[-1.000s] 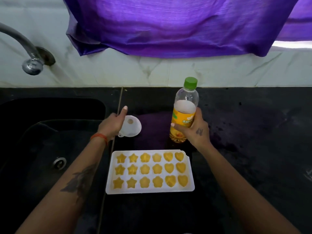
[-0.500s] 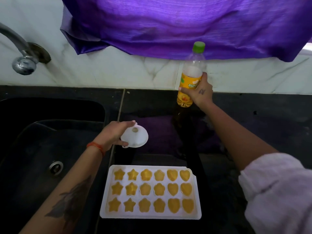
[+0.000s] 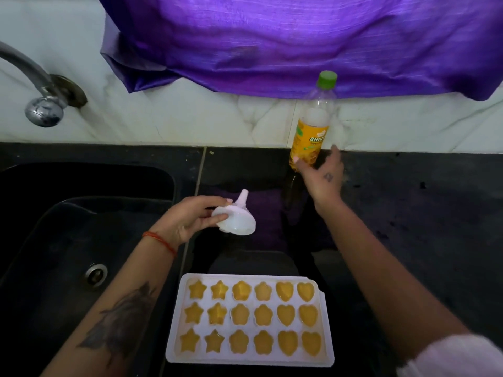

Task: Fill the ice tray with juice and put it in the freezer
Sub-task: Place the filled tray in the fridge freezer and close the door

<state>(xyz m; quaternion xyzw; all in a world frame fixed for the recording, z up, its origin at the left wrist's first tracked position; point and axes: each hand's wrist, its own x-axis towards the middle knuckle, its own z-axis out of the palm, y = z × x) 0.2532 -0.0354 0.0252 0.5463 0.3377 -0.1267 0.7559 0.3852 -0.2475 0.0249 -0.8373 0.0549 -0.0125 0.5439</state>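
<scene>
A white ice tray [image 3: 174, 336] lies on the black counter close to me, its star, flower and heart cells full of yellow juice. My left hand [image 3: 187, 219] holds a white funnel [image 3: 239, 221] just above the counter, spout pointing up and away. The juice bottle [image 3: 310, 134], green cap on and little juice left in it, stands upright against the white back wall. My right hand [image 3: 324, 178] is at the bottle's base with fingers spread and loose, the thumb tip still touching the label.
A black sink [image 3: 54, 240] with a metal drain [image 3: 95, 273] lies left of the tray, a steel tap [image 3: 40, 104] above it. A purple cloth [image 3: 272, 44] hangs over the wall behind the bottle. The black counter [image 3: 408, 227] stretches to the right.
My right hand set the bottle down by the back wall and loosened its grip. My left hand lifted the funnel off the counter and turned its spout upward.
</scene>
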